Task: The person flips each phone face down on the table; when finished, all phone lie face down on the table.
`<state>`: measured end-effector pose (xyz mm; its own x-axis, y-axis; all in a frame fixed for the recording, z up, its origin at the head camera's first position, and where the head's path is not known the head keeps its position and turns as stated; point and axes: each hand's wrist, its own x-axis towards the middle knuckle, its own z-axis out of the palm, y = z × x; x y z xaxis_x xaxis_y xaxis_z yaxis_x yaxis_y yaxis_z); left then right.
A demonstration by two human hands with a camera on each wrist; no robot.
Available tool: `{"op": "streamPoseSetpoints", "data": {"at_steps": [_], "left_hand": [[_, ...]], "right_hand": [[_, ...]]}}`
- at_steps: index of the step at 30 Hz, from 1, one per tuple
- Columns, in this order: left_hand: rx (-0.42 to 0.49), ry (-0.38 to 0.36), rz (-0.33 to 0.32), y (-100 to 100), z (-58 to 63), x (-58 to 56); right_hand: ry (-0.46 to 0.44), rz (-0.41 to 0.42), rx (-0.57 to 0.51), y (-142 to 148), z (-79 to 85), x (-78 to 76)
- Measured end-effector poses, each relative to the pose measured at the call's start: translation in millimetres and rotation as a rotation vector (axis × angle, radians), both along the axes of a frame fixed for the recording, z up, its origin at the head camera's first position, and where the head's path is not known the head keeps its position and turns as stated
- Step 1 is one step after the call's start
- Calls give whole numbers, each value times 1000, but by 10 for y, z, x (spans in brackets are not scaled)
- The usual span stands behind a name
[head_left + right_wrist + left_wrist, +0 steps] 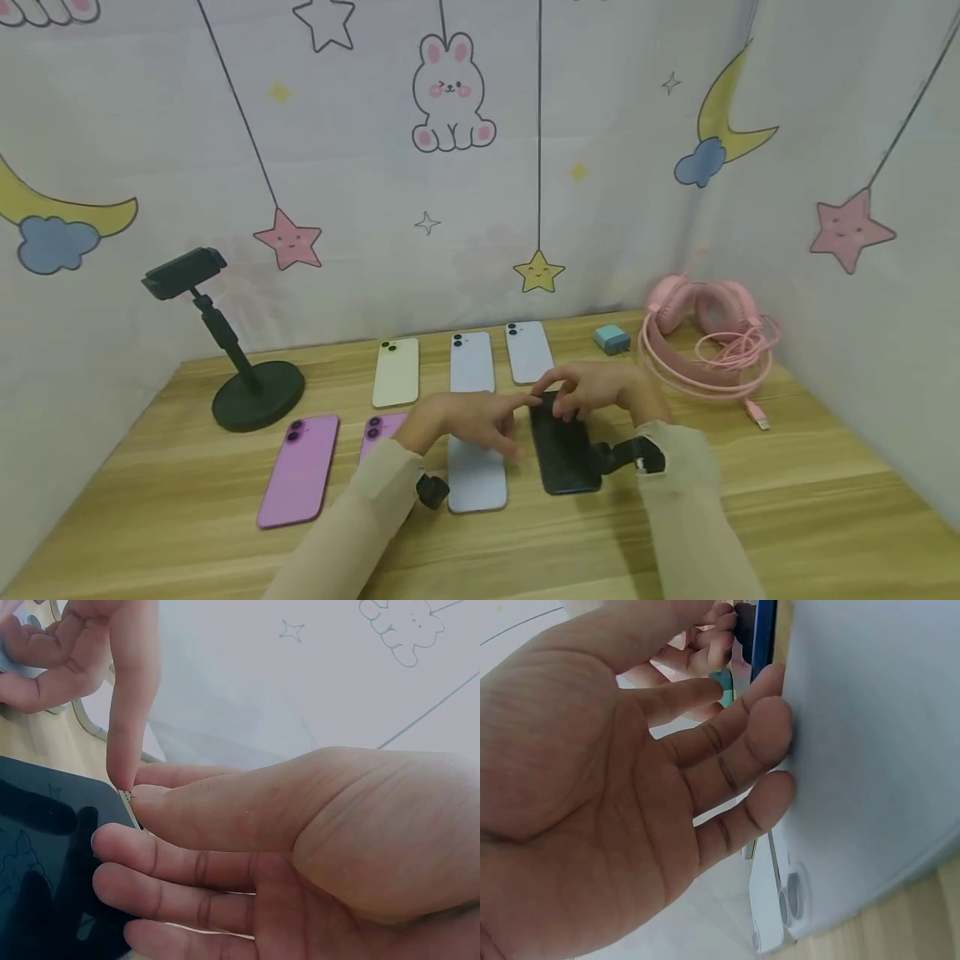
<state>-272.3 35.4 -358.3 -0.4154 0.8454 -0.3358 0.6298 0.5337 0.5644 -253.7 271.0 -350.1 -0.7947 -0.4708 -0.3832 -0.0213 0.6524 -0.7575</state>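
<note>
A black-screened phone lies face up under my right hand. My right index finger and thumb are at its top left corner. In the right wrist view the fingers of the right hand look fairly straight, their tips close to the glossy screen. My left hand stretches its index finger to that same corner, where the fingertips of both hands meet. Its other fingers hang over a pale blue phone, and in the left wrist view the fingertips are against or close to its back.
Two pink phones lie at left, one partly behind my sleeve. Behind are a cream phone and two whitish phones. A black stand is at left; a blue charger and pink headphones with cable are at right.
</note>
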Motion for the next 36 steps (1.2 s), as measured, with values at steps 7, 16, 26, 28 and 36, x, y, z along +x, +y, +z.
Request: {"op": "streamPoseSetpoints", "data": {"at_steps": [7,16,26,28,36], "left_hand": [[41,21,-51,22,-57,2],[66,65,-85,67,-76,31],[64,61,-63,91,-41,64],[62,67,-63,93,-48,63],[40,111,-56,117,-57,74]], "right_hand": [[22,28,6,87,-16,-19],[13,14,-37,225,-13,32],[-18,-69,-20,326,2,51],[-30,-76,-23,331,0,57],[-67,-58,-13,302,-20,52]]}}
